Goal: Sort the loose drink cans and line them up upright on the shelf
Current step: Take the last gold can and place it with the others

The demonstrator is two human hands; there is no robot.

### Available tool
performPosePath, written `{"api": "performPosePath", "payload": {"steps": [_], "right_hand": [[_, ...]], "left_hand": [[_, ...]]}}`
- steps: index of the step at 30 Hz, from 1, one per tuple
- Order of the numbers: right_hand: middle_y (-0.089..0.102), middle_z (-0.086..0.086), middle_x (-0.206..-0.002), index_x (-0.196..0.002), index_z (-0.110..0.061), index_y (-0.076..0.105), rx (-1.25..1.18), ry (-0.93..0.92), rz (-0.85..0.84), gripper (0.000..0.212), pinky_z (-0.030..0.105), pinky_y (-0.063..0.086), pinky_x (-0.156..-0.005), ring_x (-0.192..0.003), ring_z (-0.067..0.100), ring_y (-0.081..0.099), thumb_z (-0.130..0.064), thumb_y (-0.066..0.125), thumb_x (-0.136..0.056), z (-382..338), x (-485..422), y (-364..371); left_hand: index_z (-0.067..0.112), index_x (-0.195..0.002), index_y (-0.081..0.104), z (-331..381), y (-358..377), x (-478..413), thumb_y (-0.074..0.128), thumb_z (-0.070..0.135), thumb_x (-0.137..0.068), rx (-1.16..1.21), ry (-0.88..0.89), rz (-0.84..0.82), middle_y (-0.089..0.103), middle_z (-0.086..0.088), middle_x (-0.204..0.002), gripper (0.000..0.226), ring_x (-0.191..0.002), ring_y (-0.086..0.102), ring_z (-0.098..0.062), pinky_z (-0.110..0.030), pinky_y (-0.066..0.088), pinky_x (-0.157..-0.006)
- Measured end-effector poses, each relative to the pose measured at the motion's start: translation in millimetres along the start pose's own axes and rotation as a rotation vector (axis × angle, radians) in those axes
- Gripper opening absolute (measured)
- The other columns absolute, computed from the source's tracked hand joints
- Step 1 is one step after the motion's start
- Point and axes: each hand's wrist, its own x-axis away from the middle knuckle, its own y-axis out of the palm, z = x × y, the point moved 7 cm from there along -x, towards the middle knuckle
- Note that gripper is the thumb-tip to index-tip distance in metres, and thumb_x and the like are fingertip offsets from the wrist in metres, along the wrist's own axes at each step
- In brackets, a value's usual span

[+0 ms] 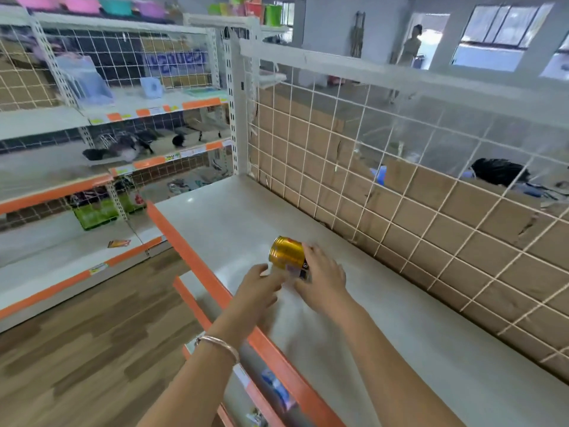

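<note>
A gold drink can (287,252) is on the pale shelf (234,223), tilted with its top end pointing to the far left. My right hand (323,274) wraps round the can's near right side. My left hand (260,283) reaches in from the left, fingers extended, their tips at the can's lower end; motion blur hides whether they touch it. The lower part of the can is hidden behind both hands.
The shelf has an orange front lip (197,266) and a white wire grid back (385,186) with cardboard behind it. Lower shelves (271,392) hold small packets. More shelving (92,143) stands to the left across a wooden floor. A person (411,46) stands far behind.
</note>
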Motion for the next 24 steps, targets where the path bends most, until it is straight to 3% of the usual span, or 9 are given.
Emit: {"api": "performPosePath", "payload": {"steps": [3,5,8,11,14,16,18,24], "right_hand": [[0.051,-0.003,-0.132,-0.132,-0.029,0.05,-0.116,0.025,0.172,0.051,0.033,0.028,-0.097,-0.122,0.023,0.04,-0.03,0.056,-0.082,8.3,-3.0,-8.0],[0.055,-0.003,-0.117,-0.124,-0.027,0.056,-0.328,0.113,0.212,0.042,0.031,0.031,-0.094,-0.116,0.02,0.043,-0.027,0.058,-0.082,17.4,-7.1,-9.5],[0.051,0.004,-0.124,-0.131,-0.02,0.051,-0.552,0.276,0.045,0.049,0.041,0.038,-0.103,-0.121,0.023,0.046,-0.037,0.063,-0.087,27.9,-16.9,9.4],[0.064,0.0,-0.11,-0.121,-0.015,0.058,-0.689,0.3,-0.172,0.046,0.027,0.046,-0.086,-0.102,0.015,0.059,-0.046,0.061,-0.087,21.8,-14.6,26.9],[0.068,-0.003,-0.096,-0.112,-0.015,0.061,-0.785,0.316,-0.184,0.04,0.024,0.047,-0.078,-0.089,0.01,0.062,-0.042,0.068,-0.083,22.0,-10.8,26.0],[0.067,0.001,-0.102,-0.111,-0.016,0.061,-0.832,0.358,-0.17,0.039,0.028,0.05,-0.085,-0.092,0.013,0.064,-0.037,0.073,-0.08,28.0,-5.7,24.1],[0.067,0.004,-0.105,-0.113,-0.015,0.061,-0.877,0.411,-0.133,0.04,0.031,0.052,-0.088,-0.096,0.017,0.065,-0.032,0.074,-0.079,36.4,1.8,18.0],[0.067,0.004,-0.105,-0.109,-0.018,0.059,-0.896,0.463,-0.001,0.033,0.021,0.048,-0.072,-0.094,0.016,0.063,-0.026,0.073,-0.08,65.3,33.3,-22.5]], "left_hand": [[0.015,-0.143,0.028,6.2,-7.0,-20.6,0.061,0.017,-0.088,0.066,-0.024,0.023,0.05,-0.009,-0.118,0.064,-0.106,0.053,-0.022,-0.036,0.046,-0.092],[0.013,-0.144,0.025,9.3,-8.6,-31.9,0.06,0.017,-0.088,0.092,-0.038,0.037,0.047,-0.012,-0.123,0.066,-0.106,0.053,-0.023,-0.035,0.048,-0.089],[0.012,-0.138,0.03,9.6,-0.6,-37.4,0.056,0.015,-0.09,0.134,-0.072,0.015,0.052,-0.01,-0.106,0.055,-0.082,0.057,-0.015,-0.026,0.051,-0.07],[0.01,-0.12,0.039,7.5,6.8,-36.2,0.055,0.009,-0.09,0.176,-0.092,-0.019,0.054,-0.009,-0.09,0.034,-0.072,0.06,-0.017,-0.019,0.05,-0.046],[-0.005,-0.123,0.046,4.2,8.4,-42.1,0.055,0.006,-0.088,0.2,-0.105,-0.032,0.058,-0.019,-0.091,0.037,-0.066,0.061,-0.022,-0.017,0.046,-0.04],[-0.005,-0.124,0.047,2.7,13.7,-42.4,0.057,0.006,-0.087,0.206,-0.107,-0.054,0.06,-0.023,-0.099,0.04,-0.072,0.063,-0.026,-0.02,0.049,-0.045],[-0.003,-0.126,0.046,2.5,23.4,-40.5,0.061,0.006,-0.086,0.243,-0.108,-0.104,0.06,-0.024,-0.112,0.044,-0.088,0.066,-0.031,-0.029,0.055,-0.06],[0.013,-0.125,0.046,24.1,76.3,-21.1,0.064,0.002,-0.082,0.139,0.052,-0.291,0.058,-0.009,-0.116,0.048,-0.1,0.062,-0.022,-0.029,0.053,-0.073]]}}
